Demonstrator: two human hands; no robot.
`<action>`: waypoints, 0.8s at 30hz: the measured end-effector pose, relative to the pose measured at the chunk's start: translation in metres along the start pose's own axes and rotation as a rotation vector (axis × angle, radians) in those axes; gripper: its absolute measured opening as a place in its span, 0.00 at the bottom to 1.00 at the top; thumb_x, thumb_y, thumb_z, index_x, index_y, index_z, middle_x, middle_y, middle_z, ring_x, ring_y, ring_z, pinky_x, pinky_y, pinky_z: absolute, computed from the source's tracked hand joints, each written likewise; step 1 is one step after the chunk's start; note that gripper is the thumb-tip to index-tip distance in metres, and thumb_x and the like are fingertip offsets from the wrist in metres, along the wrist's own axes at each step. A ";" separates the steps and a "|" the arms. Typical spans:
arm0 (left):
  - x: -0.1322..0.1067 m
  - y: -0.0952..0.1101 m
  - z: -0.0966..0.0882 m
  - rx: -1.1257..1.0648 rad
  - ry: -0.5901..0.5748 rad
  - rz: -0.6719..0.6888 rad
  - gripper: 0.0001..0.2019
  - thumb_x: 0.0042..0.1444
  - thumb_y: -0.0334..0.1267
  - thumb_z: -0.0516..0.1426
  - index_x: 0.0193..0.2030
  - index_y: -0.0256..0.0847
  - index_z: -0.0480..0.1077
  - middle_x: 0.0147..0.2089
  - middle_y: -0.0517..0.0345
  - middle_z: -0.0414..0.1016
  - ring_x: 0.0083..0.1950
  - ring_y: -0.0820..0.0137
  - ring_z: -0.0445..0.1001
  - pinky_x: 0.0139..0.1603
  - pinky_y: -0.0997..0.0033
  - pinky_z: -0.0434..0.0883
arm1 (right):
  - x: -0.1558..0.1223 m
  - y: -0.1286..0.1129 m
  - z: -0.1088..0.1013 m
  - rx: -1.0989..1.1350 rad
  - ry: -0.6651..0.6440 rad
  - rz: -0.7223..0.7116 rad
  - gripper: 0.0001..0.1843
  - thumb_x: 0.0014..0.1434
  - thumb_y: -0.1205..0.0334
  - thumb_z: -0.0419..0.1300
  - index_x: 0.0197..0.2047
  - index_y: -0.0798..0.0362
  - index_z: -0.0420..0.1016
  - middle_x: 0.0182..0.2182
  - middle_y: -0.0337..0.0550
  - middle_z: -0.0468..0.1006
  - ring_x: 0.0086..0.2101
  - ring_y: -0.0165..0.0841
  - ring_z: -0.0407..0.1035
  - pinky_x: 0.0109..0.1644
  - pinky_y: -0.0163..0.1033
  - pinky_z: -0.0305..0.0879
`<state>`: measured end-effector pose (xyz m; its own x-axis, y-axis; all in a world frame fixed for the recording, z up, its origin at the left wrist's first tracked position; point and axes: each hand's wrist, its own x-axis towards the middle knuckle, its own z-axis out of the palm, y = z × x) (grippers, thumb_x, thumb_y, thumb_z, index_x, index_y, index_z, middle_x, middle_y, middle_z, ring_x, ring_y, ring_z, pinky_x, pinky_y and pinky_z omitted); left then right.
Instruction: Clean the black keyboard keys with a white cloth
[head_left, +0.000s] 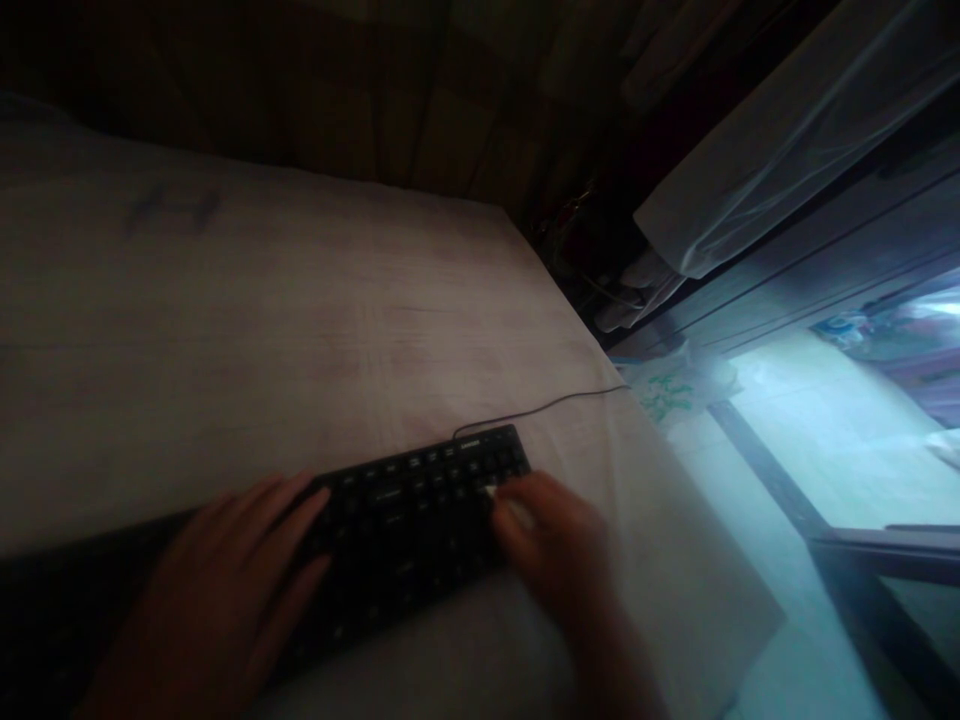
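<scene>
A black keyboard [405, 520] lies at a slant along the near side of the pale surface, its left part in deep shadow. My left hand [225, 590] rests over its middle with fingers stretched out and slightly apart. At the right end, over the number keys, my right hand [555, 540] is closed in a pinch. A small whitish thing [490, 491] pokes out between its thumb and forefinger, its tip close to the keys. Blur and dim light hide what kind of thing it is.
The keyboard's thin cable [555, 402] runs right over the edge of the cloth-covered surface [315, 300]. Dark curtains [337, 90] hang behind. A plastic bag [675, 385] with green print sits beyond the right edge, near a bright tiled floor [795, 440].
</scene>
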<state>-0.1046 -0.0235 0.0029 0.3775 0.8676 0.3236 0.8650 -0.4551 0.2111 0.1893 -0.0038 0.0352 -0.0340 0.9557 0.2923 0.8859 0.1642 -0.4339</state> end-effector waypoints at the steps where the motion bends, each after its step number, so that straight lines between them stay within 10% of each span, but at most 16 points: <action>1: 0.000 0.000 0.000 -0.004 -0.004 -0.006 0.26 0.64 0.55 0.48 0.62 0.44 0.67 0.60 0.46 0.75 0.58 0.50 0.74 0.60 0.44 0.66 | 0.000 0.000 -0.001 -0.008 -0.008 -0.001 0.10 0.55 0.68 0.55 0.25 0.50 0.75 0.24 0.40 0.77 0.25 0.32 0.70 0.30 0.36 0.62; 15: -0.003 0.011 -0.004 -0.033 0.027 0.002 0.25 0.64 0.52 0.50 0.64 0.46 0.65 0.63 0.47 0.72 0.61 0.50 0.72 0.63 0.41 0.64 | 0.005 -0.015 -0.016 0.463 -0.011 -0.170 0.07 0.56 0.73 0.61 0.32 0.52 0.78 0.26 0.38 0.77 0.26 0.29 0.73 0.29 0.33 0.68; 24: 0.029 0.070 -0.019 -0.600 -0.054 -0.145 0.19 0.61 0.50 0.58 0.58 0.52 0.70 0.48 0.62 0.83 0.42 0.69 0.83 0.42 0.74 0.79 | -0.003 -0.036 -0.018 0.485 -0.085 -0.413 0.05 0.62 0.70 0.60 0.35 0.53 0.77 0.26 0.39 0.77 0.26 0.29 0.71 0.28 0.33 0.66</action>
<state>-0.0390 -0.0342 0.0447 0.2999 0.9309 0.2085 0.5782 -0.3512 0.7365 0.1659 -0.0168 0.0658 -0.3823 0.8027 0.4578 0.4826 0.5959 -0.6419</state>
